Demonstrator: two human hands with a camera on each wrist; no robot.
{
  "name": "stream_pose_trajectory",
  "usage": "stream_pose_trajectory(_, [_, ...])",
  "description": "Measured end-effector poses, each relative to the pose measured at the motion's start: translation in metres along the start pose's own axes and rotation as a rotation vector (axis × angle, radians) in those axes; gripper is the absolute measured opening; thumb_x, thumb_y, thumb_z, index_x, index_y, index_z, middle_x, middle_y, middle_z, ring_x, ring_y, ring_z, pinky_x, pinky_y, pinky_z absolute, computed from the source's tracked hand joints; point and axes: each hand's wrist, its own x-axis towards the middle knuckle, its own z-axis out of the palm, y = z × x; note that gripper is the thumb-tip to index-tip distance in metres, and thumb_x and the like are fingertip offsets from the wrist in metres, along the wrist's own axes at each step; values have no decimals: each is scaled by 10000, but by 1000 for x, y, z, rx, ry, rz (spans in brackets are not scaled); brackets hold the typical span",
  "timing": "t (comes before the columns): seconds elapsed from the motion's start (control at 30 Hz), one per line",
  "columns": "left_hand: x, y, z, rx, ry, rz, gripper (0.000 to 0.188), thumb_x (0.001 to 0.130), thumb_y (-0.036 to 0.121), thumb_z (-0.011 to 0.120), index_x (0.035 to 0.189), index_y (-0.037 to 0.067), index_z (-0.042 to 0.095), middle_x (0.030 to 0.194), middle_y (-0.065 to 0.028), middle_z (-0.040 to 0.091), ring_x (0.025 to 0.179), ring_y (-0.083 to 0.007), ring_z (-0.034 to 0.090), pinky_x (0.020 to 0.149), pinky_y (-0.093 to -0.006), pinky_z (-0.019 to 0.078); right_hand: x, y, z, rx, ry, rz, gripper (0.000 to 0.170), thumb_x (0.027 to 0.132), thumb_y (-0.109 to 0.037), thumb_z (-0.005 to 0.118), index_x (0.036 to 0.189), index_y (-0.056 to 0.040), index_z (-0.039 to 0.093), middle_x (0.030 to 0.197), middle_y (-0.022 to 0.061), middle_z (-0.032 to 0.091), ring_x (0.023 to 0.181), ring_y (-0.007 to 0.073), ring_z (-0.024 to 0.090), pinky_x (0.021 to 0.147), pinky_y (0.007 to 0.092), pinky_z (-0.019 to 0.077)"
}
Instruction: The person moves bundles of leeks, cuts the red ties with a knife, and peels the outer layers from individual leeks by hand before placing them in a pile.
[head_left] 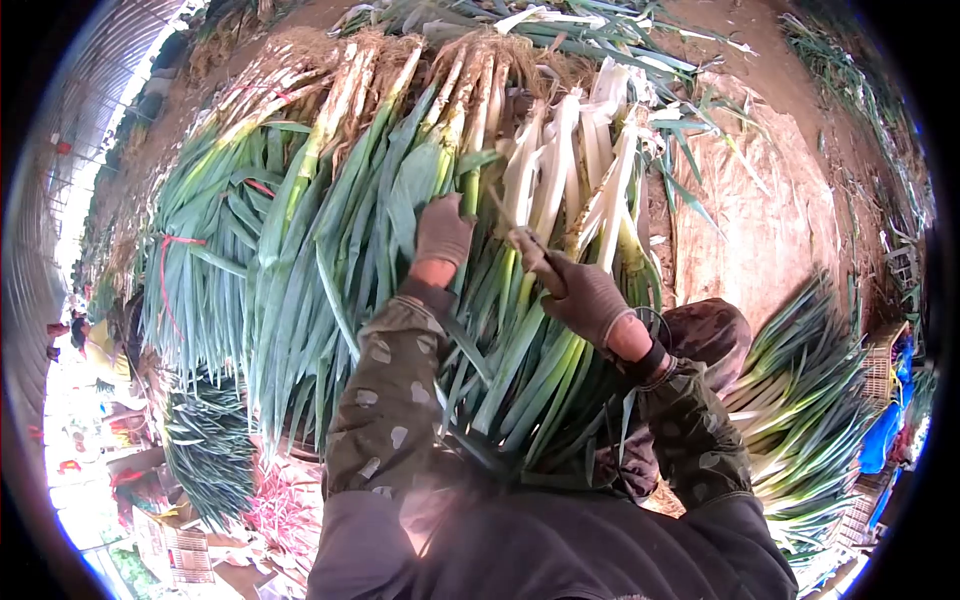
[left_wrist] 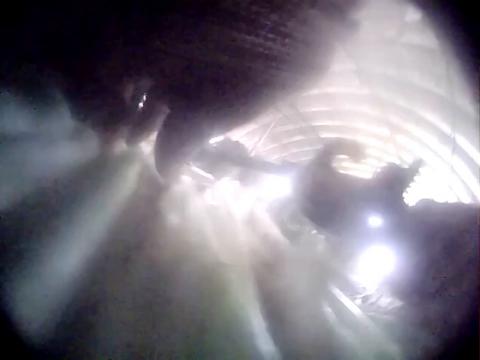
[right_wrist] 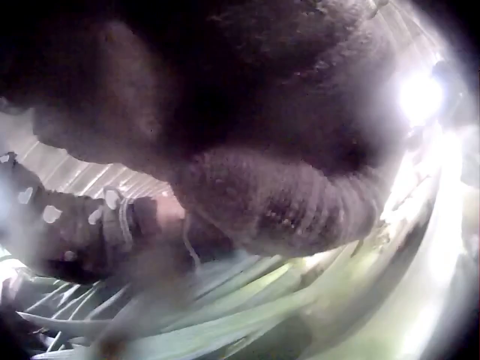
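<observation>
A: Hands?
B: Right hand (head_left: 590, 300) was closed round the pale handle (head_left: 533, 255) of a tool (head_left: 505, 212). It pointed up and away from the wrist, over the leeks (head_left: 350, 200). Far end was blurred, couldn't read its shape.
A: Left?
B: Left hand (head_left: 443, 232) lay on the green leaves (head_left: 400, 215), just beside the tool. Fingers mostly hidden; couldn't tell if they gripped or only rested. Left wrist view was too blurred to settle it.
A: Gloves?
B: Both hands, greyish, knitted look.
A: Where were the leeks?
B: Wide row in front of the person, under both hands. Roots (head_left: 370, 50) at the far side, leaves toward the body. White stalks (head_left: 565, 150) sat right of the left hand, browner ones left. Red tie (head_left: 168, 240) on the leftmost bunch.
A: Around it?
B: Tan sheet (head_left: 755, 190) on the ground, right of the row. Second pile (head_left: 800, 400) lower right, with a crate (head_left: 880, 370) and blue cloth (head_left: 885, 430) beyond. Dark green bunch (head_left: 210, 445) lower left, pink pile (head_left: 285, 505) near it.
</observation>
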Motion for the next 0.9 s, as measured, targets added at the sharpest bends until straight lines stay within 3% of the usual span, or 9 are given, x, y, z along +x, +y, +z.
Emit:
stream_pose_trajectory(0.07, [7, -17, -5, -38, -108, 8, 310, 772, 209, 768, 952, -18, 660, 917, -248, 678, 898, -408, 661, 814, -462, 531, 3, 1, 11, 11, 32, -21, 398, 797, -170, 663, 1156, -40, 552, 822, 264, 638, 797, 468, 634, 695, 504, 496])
stream_pose_trajectory(0.1, [6, -24, 2, -156, -43, 69, 336, 761, 235, 783, 934, -19, 645, 910, -252, 679, 901, -410, 665, 815, -466, 532, 4, -2, 13, 23, 62, -8, 397, 799, -178, 670, 1151, -41, 547, 812, 258, 642, 786, 467, 636, 701, 515, 506])
stream_pose_trajectory(0.2, [5, -10, 8, 17, -69, 45, 392, 740, 260, 804, 947, -28, 636, 888, -253, 680, 902, -417, 669, 814, -458, 540, 8, 3, 24, 29, 75, 22, 382, 796, -191, 687, 1121, -49, 543, 802, 249, 646, 790, 471, 634, 707, 530, 509])
stream_pose_trajectory(0.23, [7, 1, 8, 88, -92, 0, 409, 768, 276, 775, 1028, -8, 638, 911, -247, 688, 918, -408, 674, 810, -478, 535, 8, 4, 24, 24, 65, 28, 377, 795, -191, 687, 1114, -49, 546, 805, 252, 646, 797, 473, 634, 705, 527, 507])
stream_pose_trajectory(0.37, [31, -5, 46, 208, 18, -88, 268, 758, 153, 737, 978, 21, 659, 923, -199, 720, 906, -349, 709, 805, -443, 566, 9, 5, 14, 72, 109, 83, 378, 800, -191, 678, 1128, -47, 560, 823, 265, 642, 828, 472, 635, 709, 509, 500])
stream_pose_trajectory(0.47, [51, -3, 50, 291, -87, -183, 258, 767, 153, 729, 972, 15, 655, 924, -220, 715, 901, -363, 709, 790, -444, 567, 3, 5, 8, 76, 107, 36, 382, 807, -185, 664, 1154, -53, 572, 834, 270, 640, 836, 468, 636, 715, 492, 497])
stream_pose_trajectory(0.57, [38, -4, 33, 115, -61, -52, 250, 774, 158, 716, 959, 5, 645, 909, -239, 706, 905, -381, 703, 777, -451, 566, -6, -4, -7, 26, 155, 8, 439, 811, -175, 662, 1218, -64, 542, 861, 263, 654, 841, 466, 639, 731, 495, 511])
stream_pose_trajectory(0.7, [-4, 18, 5, 152, -177, -68, 290, 787, 189, 710, 969, -11, 605, 892, -245, 698, 894, -392, 693, 785, -455, 557, -18, -5, 3, -1, 97, 56, 490, 807, -167, 675, 1252, -52, 505, 881, 268, 663, 860, 468, 648, 753, 520, 517])
stream_pose_trajectory(0.9, [-28, 23, 10, 203, -121, -25, 284, 794, 194, 712, 973, 16, 583, 920, -223, 685, 882, -379, 695, 798, -454, 558, 1, 6, 14, -84, 134, 78, 463, 825, -213, 677, 1210, -34, 495, 815, 271, 661, 802, 481, 648, 717, 535, 522])
